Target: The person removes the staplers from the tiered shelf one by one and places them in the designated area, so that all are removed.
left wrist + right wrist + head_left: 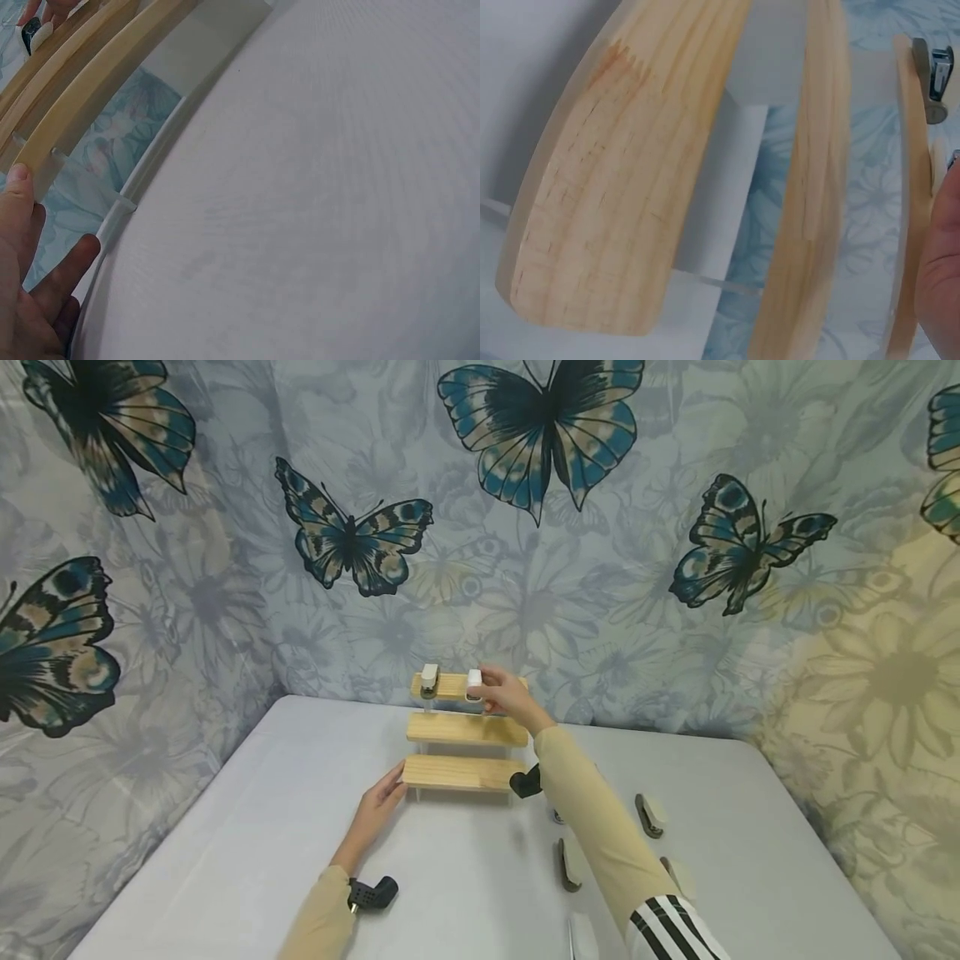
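A three-tier wooden display shelf (pixel 465 773) on clear supports stands toward the back of the table. My left hand (pixel 378 806) holds the left end of its lowest board, thumb (pixel 19 180) on the board's edge and other fingers spread below. At the top board, my right hand (pixel 510 695) pinches a small white stapler (pixel 474 683) upright, close over the wood. Left of it on that board stands another stapler (pixel 429 680), pale on top with a dark base; its metal end (pixel 939 75) shows in the right wrist view. The right fingertips are mostly out of that view.
Several staplers lie on the white table (pixel 247 827) at the right, among them one pale stapler (pixel 650 816) and another (pixel 570 864) beside the right sleeve (pixel 592 827). The right forearm partly covers others. A butterfly-patterned cloth (pixel 540 610) hangs behind the table.
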Demonstrator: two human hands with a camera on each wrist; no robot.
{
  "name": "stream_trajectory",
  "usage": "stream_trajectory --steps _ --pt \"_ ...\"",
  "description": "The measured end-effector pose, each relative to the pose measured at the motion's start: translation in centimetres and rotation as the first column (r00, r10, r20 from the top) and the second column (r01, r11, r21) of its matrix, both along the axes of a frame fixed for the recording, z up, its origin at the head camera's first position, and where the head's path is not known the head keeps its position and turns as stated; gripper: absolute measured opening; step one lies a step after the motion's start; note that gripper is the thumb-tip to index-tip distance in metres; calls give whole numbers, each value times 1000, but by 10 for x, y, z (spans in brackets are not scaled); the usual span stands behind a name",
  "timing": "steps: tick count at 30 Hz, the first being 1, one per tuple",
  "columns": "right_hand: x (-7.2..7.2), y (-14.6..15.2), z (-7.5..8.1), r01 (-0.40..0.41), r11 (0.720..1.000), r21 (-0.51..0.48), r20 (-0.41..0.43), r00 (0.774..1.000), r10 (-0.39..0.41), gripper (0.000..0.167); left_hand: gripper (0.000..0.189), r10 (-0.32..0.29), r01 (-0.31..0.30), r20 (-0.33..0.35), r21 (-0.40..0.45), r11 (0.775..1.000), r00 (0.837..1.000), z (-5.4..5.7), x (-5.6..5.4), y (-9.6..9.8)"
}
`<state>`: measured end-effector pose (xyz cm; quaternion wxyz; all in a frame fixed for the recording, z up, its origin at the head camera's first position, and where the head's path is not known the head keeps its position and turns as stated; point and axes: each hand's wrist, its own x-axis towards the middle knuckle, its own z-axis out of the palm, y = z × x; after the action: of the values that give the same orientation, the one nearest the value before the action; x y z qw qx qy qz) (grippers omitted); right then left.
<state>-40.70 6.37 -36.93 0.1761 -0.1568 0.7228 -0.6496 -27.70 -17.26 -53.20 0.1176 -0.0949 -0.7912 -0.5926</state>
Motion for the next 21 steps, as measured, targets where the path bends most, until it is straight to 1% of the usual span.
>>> stream_trajectory --steps 5,12,15,19,20,21 --pt "4 4 4 -2 1000 28 -3 1000 3 66 50 12 -12 9 -8 1000 1000 1 0 0" --pt "12 11 5 -16 999 47 -12 1000 17 65 48 5 -5 8 -3 1000 1000 2 1 0" --pt "19 17 3 -16 999 51 -20 1000 17 63 49 5 -5 7 -5 1000 1000 1 1 -1" --pt "29 31 0 0 1000 28 0 1000 0 62 52 -6 6 -1 -5 1000 1000 1 0 -1" --pt "34 34 2 2 999 32 9 1000 -2 62 51 -11 11 2 -5 1000 1000 5 2 0" --pt "37 39 0 1 999 35 13 1000 -1 63 51 -14 14 0 -4 1000 1000 5 2 0"
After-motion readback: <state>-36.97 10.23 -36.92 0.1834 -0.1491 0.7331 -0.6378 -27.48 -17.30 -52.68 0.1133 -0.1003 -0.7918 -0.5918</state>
